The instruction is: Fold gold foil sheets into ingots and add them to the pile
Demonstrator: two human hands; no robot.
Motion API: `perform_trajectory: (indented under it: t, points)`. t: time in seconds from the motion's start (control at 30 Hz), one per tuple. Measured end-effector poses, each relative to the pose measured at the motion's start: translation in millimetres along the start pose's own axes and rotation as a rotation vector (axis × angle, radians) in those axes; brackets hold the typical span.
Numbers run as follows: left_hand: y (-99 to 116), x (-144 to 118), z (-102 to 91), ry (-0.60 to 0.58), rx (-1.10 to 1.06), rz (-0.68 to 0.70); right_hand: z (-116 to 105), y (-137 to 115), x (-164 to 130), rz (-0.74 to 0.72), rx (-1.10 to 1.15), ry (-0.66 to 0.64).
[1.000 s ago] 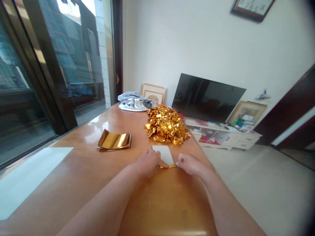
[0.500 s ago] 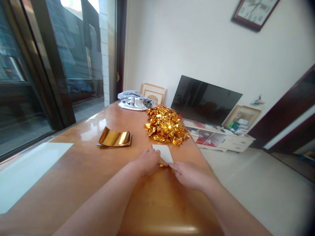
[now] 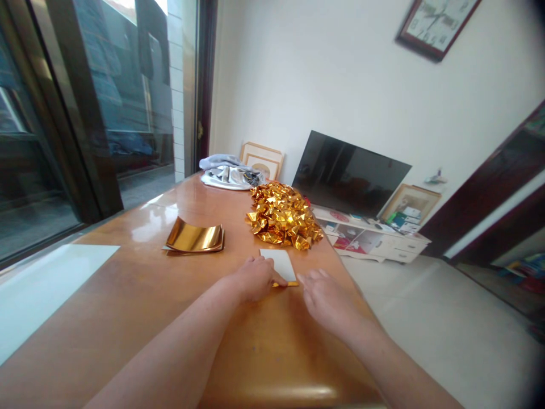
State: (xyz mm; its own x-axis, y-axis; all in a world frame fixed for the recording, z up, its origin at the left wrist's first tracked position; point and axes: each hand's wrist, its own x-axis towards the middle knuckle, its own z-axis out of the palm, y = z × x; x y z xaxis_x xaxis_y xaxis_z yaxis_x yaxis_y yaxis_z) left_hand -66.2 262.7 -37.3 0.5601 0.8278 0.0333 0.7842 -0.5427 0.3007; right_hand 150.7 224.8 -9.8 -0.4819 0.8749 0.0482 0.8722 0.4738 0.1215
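A small sheet of foil paper (image 3: 283,262) lies white side up on the table, with a narrow gold strip folded over along its near edge. My left hand (image 3: 256,278) covers the sheet's left part, fingers bent, one fingertip pressing on the gold fold. Just off the sheet's right end, my right hand (image 3: 321,295) hovers low or rests on the table with its fingers loosely extended and nothing in them. Some of its fingers are blurred. Left of the hands sits a curled stack of gold foil paper (image 3: 196,236). Beyond the sheet is a heap of folded gold foil pieces (image 3: 286,216).
The wooden table (image 3: 140,301) has its right edge close to my right arm. A pale sheet (image 3: 51,289) lies at the left edge. Folded cloth (image 3: 230,172) sits at the far end. A television (image 3: 349,173) stands on a white cabinet (image 3: 395,244) beyond.
My right hand has moved right, off the fold, which uncovers the gold strip's right end. The left hand stays on the sheet. The view has shifted slightly.
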Motion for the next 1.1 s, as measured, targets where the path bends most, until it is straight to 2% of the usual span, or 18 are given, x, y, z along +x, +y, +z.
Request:
perform_trajectory:
  t: [0.1,0.27,0.53,0.63,1.1]
  points:
    - [1,-1,-1.3,0.005,-0.014,-0.011,9,-8,-1,-0.067,0.058,-0.03]
    - [-4,-3,-3.4,0.006,-0.064,-0.026,20,-21,-2,-0.064,-0.034,-0.012]
    - [-18,-4,-4.8,-0.017,-0.139,-0.031,17,-31,2,-0.1,-0.13,-0.022]
    - [-18,-4,-5.8,-0.018,-0.138,-0.043,17,-31,3,-0.135,-0.131,0.002]
    - [-15,-7,-12.4,-0.028,-0.138,-0.03,16,-38,13,-0.2,-0.07,-0.031]
